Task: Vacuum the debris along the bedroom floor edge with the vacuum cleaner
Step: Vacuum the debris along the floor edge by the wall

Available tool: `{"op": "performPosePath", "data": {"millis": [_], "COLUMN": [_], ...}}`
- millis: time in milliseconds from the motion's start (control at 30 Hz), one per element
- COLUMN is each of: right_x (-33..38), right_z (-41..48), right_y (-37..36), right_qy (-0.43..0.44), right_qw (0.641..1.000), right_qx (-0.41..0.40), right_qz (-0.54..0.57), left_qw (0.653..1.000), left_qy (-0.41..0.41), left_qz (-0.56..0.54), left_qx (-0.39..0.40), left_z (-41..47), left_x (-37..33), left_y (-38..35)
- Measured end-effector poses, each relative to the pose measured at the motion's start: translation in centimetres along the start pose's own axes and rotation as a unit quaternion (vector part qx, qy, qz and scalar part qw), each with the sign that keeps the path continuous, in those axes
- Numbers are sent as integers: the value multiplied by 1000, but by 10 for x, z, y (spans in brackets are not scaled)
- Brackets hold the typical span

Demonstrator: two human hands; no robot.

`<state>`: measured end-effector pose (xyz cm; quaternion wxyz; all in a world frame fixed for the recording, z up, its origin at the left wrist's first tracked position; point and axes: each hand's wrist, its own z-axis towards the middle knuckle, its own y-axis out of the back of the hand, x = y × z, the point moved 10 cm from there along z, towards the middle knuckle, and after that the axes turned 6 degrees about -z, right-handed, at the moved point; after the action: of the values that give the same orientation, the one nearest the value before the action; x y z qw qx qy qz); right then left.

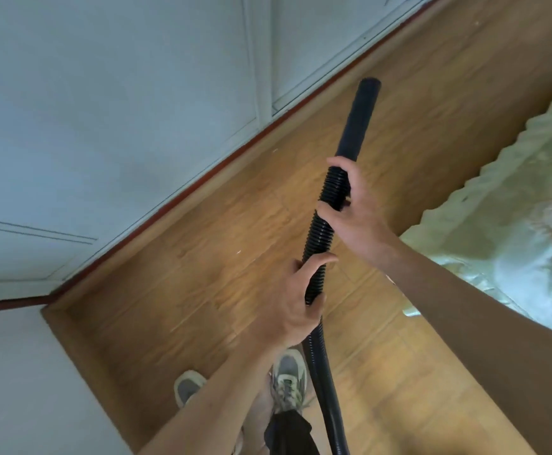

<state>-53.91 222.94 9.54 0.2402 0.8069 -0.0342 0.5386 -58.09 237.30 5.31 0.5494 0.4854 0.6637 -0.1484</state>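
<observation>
Both hands closed around the black vacuum hose point(322, 238) at centre frame: left hand point(296, 298) wrapped on the ribbed section lower down, right hand point(355, 208) gripping the ribs higher up, just below the smooth rigid nozzle point(361, 118). Nozzle pointing toward the upper right of the frame, open tip apparently raised off the wooden floor point(202, 257) rather than resting on it, though contact hard to confirm from this angle. Hose trailing down past two grey shoes point(289, 377) at lower centre and out of the bottom edge; vacuum body not visible. Floor edge running diagonally from lower left to upper right, marked by a reddish skirting strip point(182, 195) under pale wall panels point(104, 110). A few small pale specks point(238, 252) on the boards near that strip, left of the hose. Bed cover point(498, 208) with scalloped hem at right of frame

Step in hand, as judged: positioning the nozzle before a pass along the edge. Next move likely to call for lowering the tip to the boards, swinging it left toward the skirting, then tracking along the strip over the specks, with slack kept in the hose clear of the feet
</observation>
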Motion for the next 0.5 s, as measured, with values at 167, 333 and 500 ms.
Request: {"op": "performPosePath", "data": {"millis": [167,333,500], "right_x": [-26,-51,-87], "right_z": [-14,-49,-124], "right_y": [94,169,245], "right_qy": [-2,-9,-58], "right_qw": [994,976,940], "right_qx": [-106,-215,-336], "right_qz": [-4,14,24], "left_qw": [995,978,941], "left_qy": [-60,-127,-189], "left_qz": [37,63,97], "left_qx": [71,153,265], "left_z": [34,52,49], "left_x": [-53,-91,-129], "left_y": [-59,-117,-184]}}
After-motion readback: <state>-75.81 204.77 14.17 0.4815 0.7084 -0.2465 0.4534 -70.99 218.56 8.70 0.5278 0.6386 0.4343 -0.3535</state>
